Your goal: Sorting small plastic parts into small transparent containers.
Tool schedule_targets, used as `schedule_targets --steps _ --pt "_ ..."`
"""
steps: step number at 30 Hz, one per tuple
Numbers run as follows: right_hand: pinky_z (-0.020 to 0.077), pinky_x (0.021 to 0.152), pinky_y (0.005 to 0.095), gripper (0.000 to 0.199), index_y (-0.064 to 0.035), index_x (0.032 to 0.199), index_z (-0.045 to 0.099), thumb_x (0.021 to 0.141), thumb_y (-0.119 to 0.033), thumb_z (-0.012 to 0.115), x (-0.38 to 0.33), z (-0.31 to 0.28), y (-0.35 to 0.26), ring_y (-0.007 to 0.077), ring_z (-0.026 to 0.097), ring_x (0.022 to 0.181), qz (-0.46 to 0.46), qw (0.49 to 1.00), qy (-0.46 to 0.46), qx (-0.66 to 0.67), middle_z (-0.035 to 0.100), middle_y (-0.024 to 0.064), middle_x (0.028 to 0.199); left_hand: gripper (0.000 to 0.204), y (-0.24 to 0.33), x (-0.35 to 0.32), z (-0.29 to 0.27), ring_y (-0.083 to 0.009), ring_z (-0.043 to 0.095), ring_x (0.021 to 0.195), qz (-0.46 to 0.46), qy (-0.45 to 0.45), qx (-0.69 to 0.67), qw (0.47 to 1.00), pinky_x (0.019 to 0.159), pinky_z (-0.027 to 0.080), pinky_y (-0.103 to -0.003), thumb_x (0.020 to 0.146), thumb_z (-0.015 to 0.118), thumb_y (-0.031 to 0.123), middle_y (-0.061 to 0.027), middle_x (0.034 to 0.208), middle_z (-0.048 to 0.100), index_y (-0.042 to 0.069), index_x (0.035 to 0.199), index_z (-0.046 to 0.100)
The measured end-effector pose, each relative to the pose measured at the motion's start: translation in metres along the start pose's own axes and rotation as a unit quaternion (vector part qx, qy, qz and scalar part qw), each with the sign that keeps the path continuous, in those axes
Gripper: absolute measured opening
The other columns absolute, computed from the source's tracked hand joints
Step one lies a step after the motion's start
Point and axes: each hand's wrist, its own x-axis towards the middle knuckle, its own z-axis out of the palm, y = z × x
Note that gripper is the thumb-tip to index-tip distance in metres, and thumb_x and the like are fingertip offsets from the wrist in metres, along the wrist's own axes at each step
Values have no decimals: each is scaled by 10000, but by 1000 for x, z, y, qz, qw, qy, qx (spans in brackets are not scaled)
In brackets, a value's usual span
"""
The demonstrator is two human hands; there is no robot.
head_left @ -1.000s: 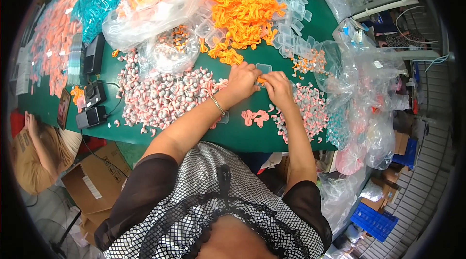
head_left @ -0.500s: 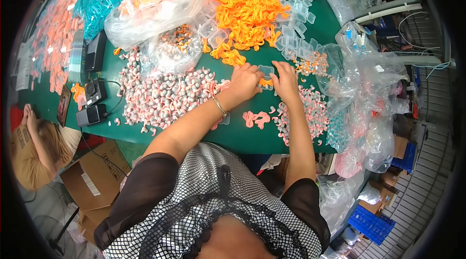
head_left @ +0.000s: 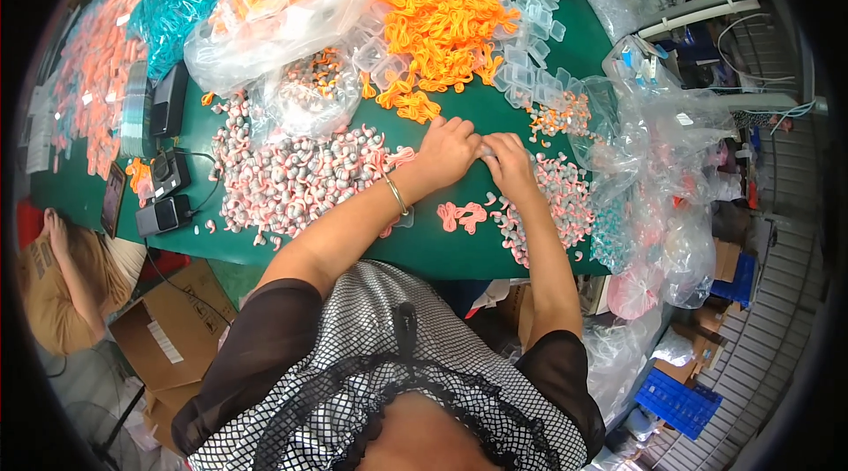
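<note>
My left hand (head_left: 449, 151) and my right hand (head_left: 510, 162) meet over the green table, fingers curled and thumbs close together. Between them they hold a small clear plastic box (head_left: 485, 151), of which only a sliver shows; the fingers cover the rest. Just beyond my left hand lies a heap of bundled orange cords (head_left: 446, 20). Bundled pink cords (head_left: 461, 217) lie nearer me, between my forearms. Grey-and-pink curled pieces (head_left: 300, 179) spread left of my left wrist, and a smaller pile of similar pieces (head_left: 561, 206) lies beside my right forearm.
Clear plastic boxes (head_left: 530, 73) and small orange-and-white pieces (head_left: 561, 115) lie at the far right of the table. Plastic bags (head_left: 662, 144) hang along the right edge. Black devices (head_left: 163, 215) with a cable stand left. Another person (head_left: 71, 277) sits at the lower left.
My hands have drawn together. The clear box with orange cord inside, in plain sight between them before, is now almost wholly covered by my fingers.
</note>
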Motion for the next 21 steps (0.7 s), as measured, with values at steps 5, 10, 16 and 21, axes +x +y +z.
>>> schedule_targets --steps 5,10,16,21 --pt "499 763 396 268 15 1008 618 767 -65 703 -4 -1 -10 349 593 901 97 989 -28 105 623 161 939 181 -8 6 -24 -263 526 835 51 -23 -82 995 750 402 -406 835 640 255 -73 823 528 76 856 656" --pt "489 791 336 190 -7 976 642 803 -70 687 19 -7 -11 266 608 892 169 933 -57 312 650 116 973 153 -7 8 -65 -303 556 787 18 19 -111 993 720 450 -410 833 656 216 -100 808 574 64 826 652" --pt "350 970 434 461 -117 1206 573 766 -114 710 41 -11 62 242 507 1140 112 952 129 -255 591 38 1212 164 -49 9 -186 -285 598 734 -14 247 94 964 630 475 -405 840 678 240 -101 803 630 78 855 698" --pt "347 925 432 440 -162 1211 584 787 -89 680 42 -11 62 234 534 1103 83 949 120 -281 612 8 1181 219 -150 -18 -279 -312 618 784 -146 261 326 897 700 497 -388 869 658 247 -122 875 640 44 945 683"
